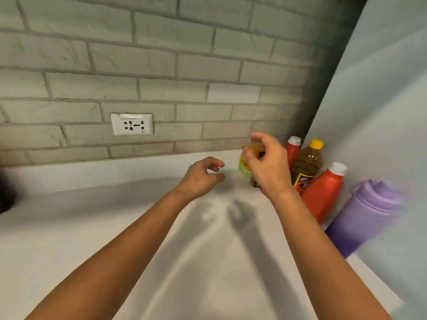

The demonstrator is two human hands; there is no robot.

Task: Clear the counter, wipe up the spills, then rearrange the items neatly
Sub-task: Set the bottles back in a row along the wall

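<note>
My right hand (268, 167) is closed around a small jar with a yellow lid and a yellow-green label (245, 165), held near the back right corner of the white counter (138, 227). My left hand (203, 175) hovers just left of it, fingers loosely curled and holding nothing. Behind the jar a row runs along the right wall: a red sauce bottle with a white cap (293, 150), an amber oil bottle with a yellow cap (308, 162), a second red bottle (323, 192) and a blurred purple flask (367, 213).
A grey brick-tiled wall with a white power socket (131, 127) backs the counter. A pale panel (381, 112) closes off the right side. Something dark (7, 192) sits at the far left edge, mostly out of frame.
</note>
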